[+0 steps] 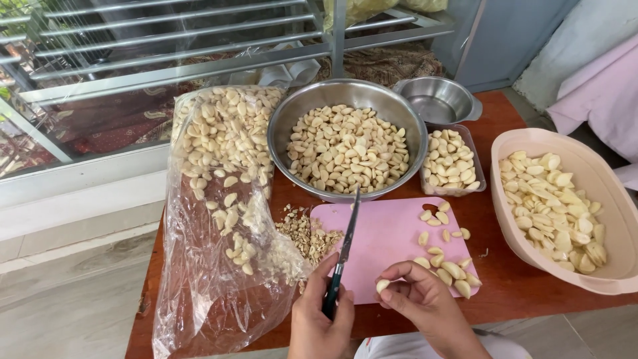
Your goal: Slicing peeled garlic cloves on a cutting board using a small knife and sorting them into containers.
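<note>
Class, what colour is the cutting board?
Pink; the cutting board shows best in the head view.

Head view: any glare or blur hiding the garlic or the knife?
Head view: daylight is even and soft; glare only on the clear plastic bag and the steel bowl rim; the knife, the cloves on the pink board and both hands, left and right, are sharp.

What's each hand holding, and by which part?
Left hand grips the knife by its dark handle, blade over the pink cutting board. Right hand pinches a garlic clove at its fingertips.
</note>
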